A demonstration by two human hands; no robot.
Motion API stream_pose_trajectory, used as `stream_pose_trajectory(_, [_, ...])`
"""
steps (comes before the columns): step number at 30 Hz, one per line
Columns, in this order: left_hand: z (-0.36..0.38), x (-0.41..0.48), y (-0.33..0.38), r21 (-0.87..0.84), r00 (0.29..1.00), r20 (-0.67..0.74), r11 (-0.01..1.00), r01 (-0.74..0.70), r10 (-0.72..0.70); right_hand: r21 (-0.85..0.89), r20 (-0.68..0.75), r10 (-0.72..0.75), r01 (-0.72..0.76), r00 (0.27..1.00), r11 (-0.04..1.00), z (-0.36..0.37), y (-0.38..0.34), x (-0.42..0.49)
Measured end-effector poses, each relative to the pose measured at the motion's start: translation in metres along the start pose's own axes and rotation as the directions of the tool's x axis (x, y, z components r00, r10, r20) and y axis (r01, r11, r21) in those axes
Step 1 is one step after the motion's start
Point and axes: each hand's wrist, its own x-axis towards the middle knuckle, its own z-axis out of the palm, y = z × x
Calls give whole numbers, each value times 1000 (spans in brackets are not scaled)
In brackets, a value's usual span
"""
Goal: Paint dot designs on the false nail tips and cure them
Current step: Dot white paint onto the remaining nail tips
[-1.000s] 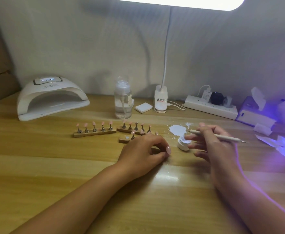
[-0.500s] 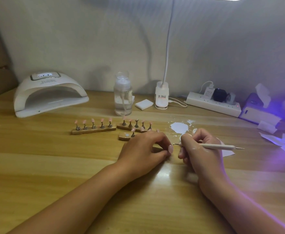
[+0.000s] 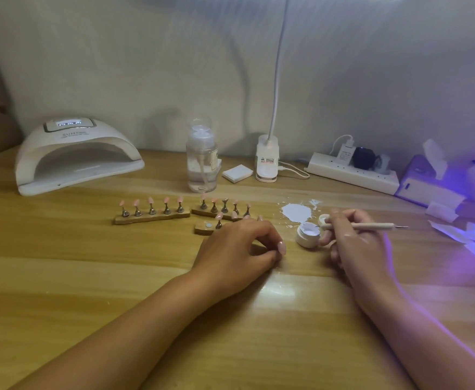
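While the right hand (image 3: 354, 249) pinched the pen (image 3: 371, 226) over the pot (image 3: 305, 237), loading paint seemed the step. The left hand (image 3: 236, 249) lay curled (grip hidden); next called for steadily dotting a tip (image 3: 219, 215).

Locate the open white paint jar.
Head view, right of centre: the paint jar stands on the table beside the right hand, just nearer than the white paint smear.

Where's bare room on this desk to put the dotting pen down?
Bare wood lies in front of the nail lamp, left of the nail stands, and at the near-left corner of the desk. Crowded: around the paint jar, white smear and tissues at right.
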Motion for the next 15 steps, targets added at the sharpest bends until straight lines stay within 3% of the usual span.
stream_pose_trajectory(15, [0, -1, 1, 4, 1000, 5, 1000, 1, -2, -76, -2, -51, 50, 999, 996, 0, 0, -4])
